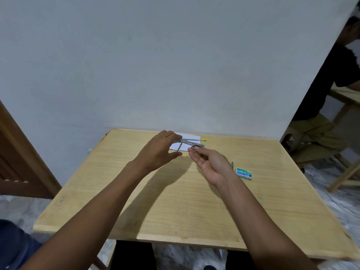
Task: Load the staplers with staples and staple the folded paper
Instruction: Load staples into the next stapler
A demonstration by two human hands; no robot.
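My left hand (161, 149) grips a small metal stapler (190, 141) that is swung open, with a yellow tip pointing right, held above the far middle of the wooden table (175, 201). My right hand (210, 164), palm up, pinches a short strip of staples (197, 146) at its fingertips, right beside the stapler's open channel. Under both lies the white folded paper (191, 137), partly hidden by my left hand. The green staple box (244, 173) rests on the table to the right of my right hand.
A small green object (232, 164) lies just left of the staple box. A wall stands directly behind the table. At the right a person sits at another wooden table (346, 94). A wooden frame (19, 152) is at the left.
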